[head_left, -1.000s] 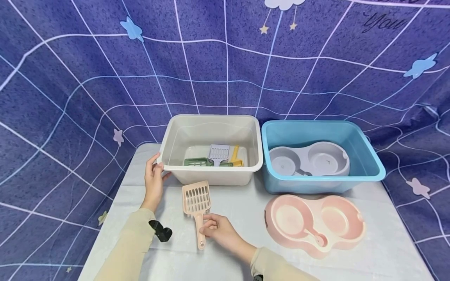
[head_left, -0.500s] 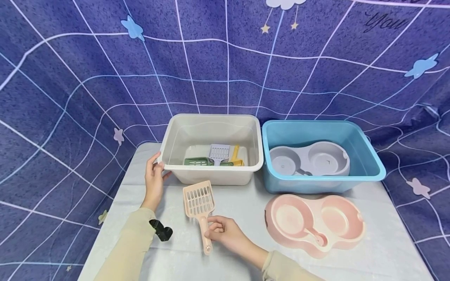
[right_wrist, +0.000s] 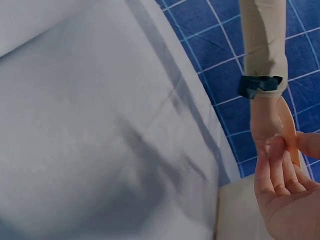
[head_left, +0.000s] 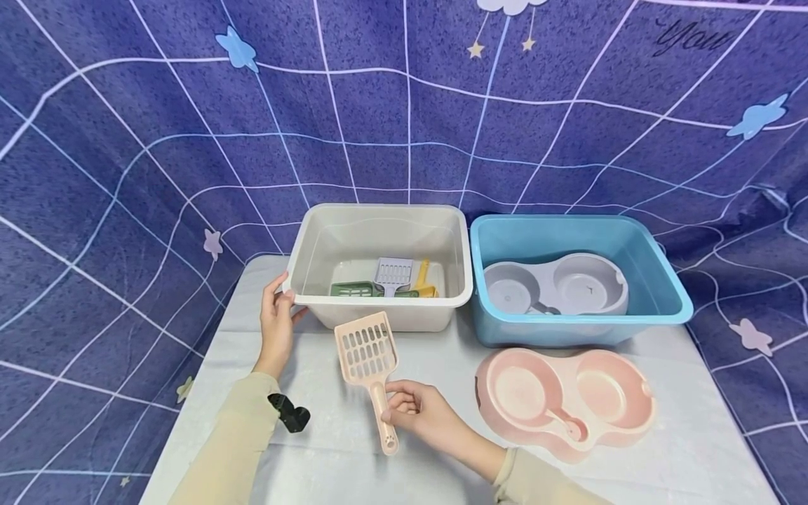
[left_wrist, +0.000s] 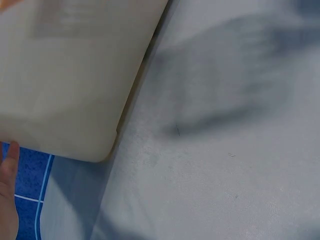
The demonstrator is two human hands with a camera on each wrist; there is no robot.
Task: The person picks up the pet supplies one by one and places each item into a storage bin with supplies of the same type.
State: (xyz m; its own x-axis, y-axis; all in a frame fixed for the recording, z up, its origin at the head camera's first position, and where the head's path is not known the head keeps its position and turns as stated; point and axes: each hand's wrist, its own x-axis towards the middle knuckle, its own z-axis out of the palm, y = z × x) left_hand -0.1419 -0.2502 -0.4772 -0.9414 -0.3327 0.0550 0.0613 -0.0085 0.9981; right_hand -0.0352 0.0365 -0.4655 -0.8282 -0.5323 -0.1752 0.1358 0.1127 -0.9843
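My right hand [head_left: 424, 414] pinches the handle of a peach slotted litter scoop [head_left: 367, 351] between thumb and fingers. The scoop is raised off the table, its head toward the off-white litter box [head_left: 385, 317]. In the right wrist view, the right hand [right_wrist: 290, 200] shows the scoop [right_wrist: 288, 125] edge-on. At the box's front left corner, my left hand [head_left: 276, 326] holds the rim. The left wrist view shows only part of the left hand [left_wrist: 8, 195] beside the box wall [left_wrist: 65, 95]. Inside the box lie a green scoop [head_left: 353, 289], a lavender scoop [head_left: 394, 270] and a yellow scoop [head_left: 424, 280].
A blue litter box [head_left: 581, 330] stands right of the off-white one and contains a grey double pet bowl [head_left: 549, 280]. In front of it sits a pink double pet bowl [head_left: 568, 400]. A blue patterned curtain [head_left: 404, 105] hangs behind the white-covered table [head_left: 322, 449].
My right hand has lifted the peach scoop and carried it a little to the right, its head now closer to the off-white box. The left hand has stayed at the rim.
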